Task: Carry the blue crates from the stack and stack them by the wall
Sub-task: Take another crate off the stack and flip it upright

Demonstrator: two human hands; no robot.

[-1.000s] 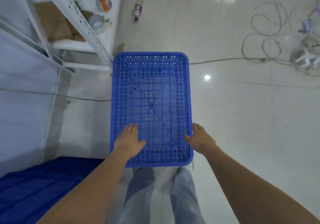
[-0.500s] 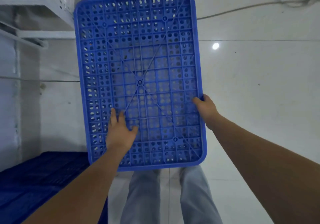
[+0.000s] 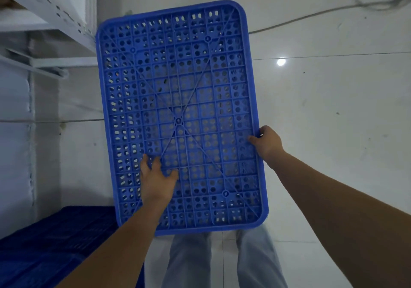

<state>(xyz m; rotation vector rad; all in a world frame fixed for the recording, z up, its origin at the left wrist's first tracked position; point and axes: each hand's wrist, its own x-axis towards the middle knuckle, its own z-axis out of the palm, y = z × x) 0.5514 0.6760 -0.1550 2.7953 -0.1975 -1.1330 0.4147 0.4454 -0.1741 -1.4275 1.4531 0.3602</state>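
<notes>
— Between the two hands, what is held?

— One blue crate (image 3: 181, 118), seen from its perforated bottom, with the grid and diagonal ribs towards the camera. It is tilted a little, above the white tiled floor (image 3: 333, 120).

— How is the grip?

— The right hand (image 3: 268, 144) closes on the right rim, thumb on the bottom face, fingers around the edge. The left hand (image 3: 156, 182) lies flat and open on the bottom face, fingers spread; it presses, it does not clasp.

— Any writing on the crate?

— I can read none.

— And the room around the grip?

— Right of the right hand the floor is open, with a cable (image 3: 311, 17) farther away. Beyond the left hand, a white perforated shelf frame (image 3: 51, 13) stands close to the crate's far corner. Below the left forearm lie more blue crates (image 3: 55, 247).
</notes>
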